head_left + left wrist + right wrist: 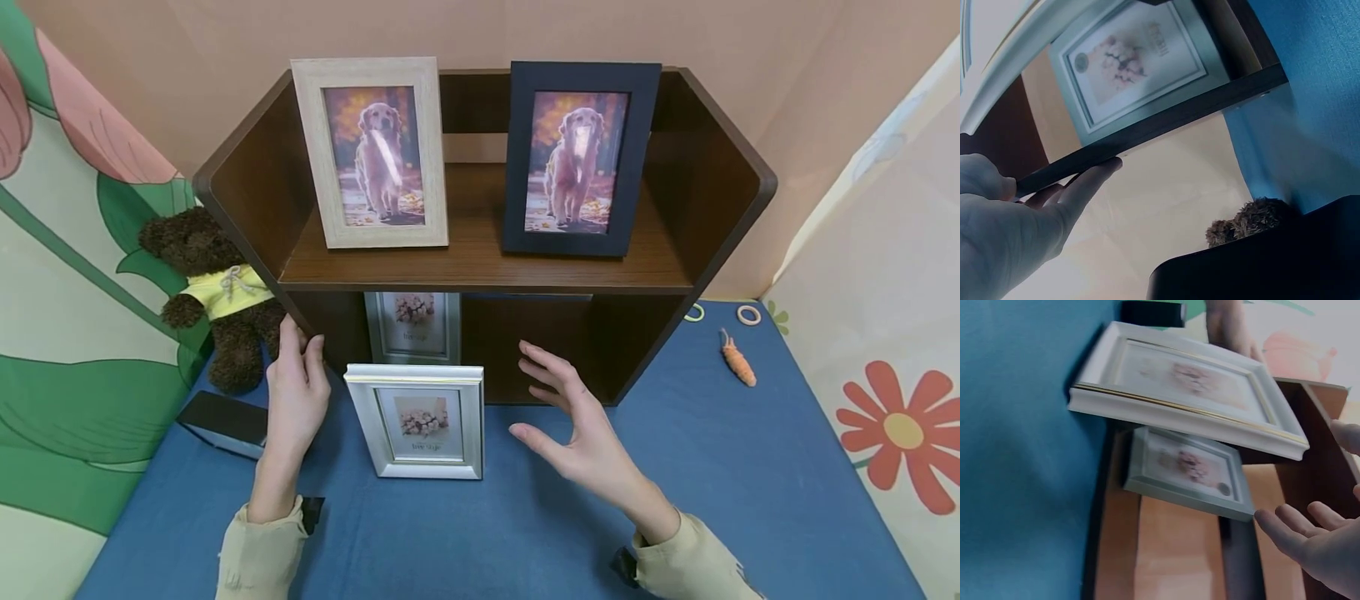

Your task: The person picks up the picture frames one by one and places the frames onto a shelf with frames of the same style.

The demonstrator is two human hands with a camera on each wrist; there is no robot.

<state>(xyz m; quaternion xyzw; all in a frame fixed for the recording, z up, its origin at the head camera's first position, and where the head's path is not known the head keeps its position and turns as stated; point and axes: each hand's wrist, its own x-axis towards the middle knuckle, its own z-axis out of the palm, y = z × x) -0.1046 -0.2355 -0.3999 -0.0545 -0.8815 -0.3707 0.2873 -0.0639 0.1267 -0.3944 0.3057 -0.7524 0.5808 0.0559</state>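
A silver-white photo frame (417, 421) with a flower picture stands on the blue cloth in front of a dark wooden shelf (480, 271). My left hand (298, 367) rests with straight fingers against the front edge of the shelf's left side panel (1147, 134), just left of that frame. My right hand (561, 404) hovers open, fingers spread, a little to the right of the frame and holds nothing. In the right wrist view the silver-white frame (1191, 387) is apart from my right fingers (1310, 540). Behind it, a grey flower frame (414, 327) stands in the lower compartment.
On the upper shelf stand a light wood frame (369, 154) and a navy frame (579, 158), both with dog photos. A brown teddy bear (213, 292) and a black box (225, 422) sit at left. A small carrot toy (738, 360) and two rings (748, 314) lie at right.
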